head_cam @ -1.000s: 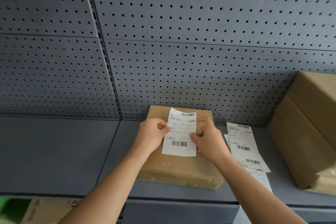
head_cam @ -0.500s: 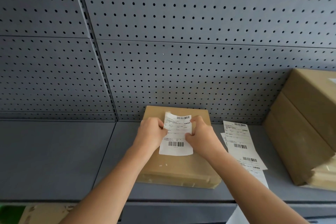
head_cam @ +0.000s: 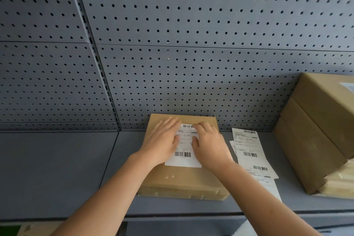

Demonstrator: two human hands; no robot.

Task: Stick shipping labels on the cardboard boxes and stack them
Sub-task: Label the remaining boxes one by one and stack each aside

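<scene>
A flat brown cardboard box (head_cam: 183, 180) lies on the grey shelf (head_cam: 57, 174) against the pegboard. A white shipping label (head_cam: 183, 156) with barcodes lies flat on the box's top. My left hand (head_cam: 162, 142) presses on the label's left side, fingers spread and flat. My right hand (head_cam: 209, 146) rests palm down on the label's right side. Neither hand grips anything. The label's upper middle shows between the hands; its side edges are hidden under them.
Loose shipping labels (head_cam: 249, 152) lie on the shelf right of the box. A stack of brown cardboard boxes (head_cam: 314, 132) stands at the far right, the top one labelled. A grey pegboard wall (head_cam: 191, 44) rises behind. Another cardboard piece (head_cam: 32, 229) shows below the shelf edge.
The label, held up by both hands over the box before, now lies flat on the box top. Both hands have opened and pressed down on it.
</scene>
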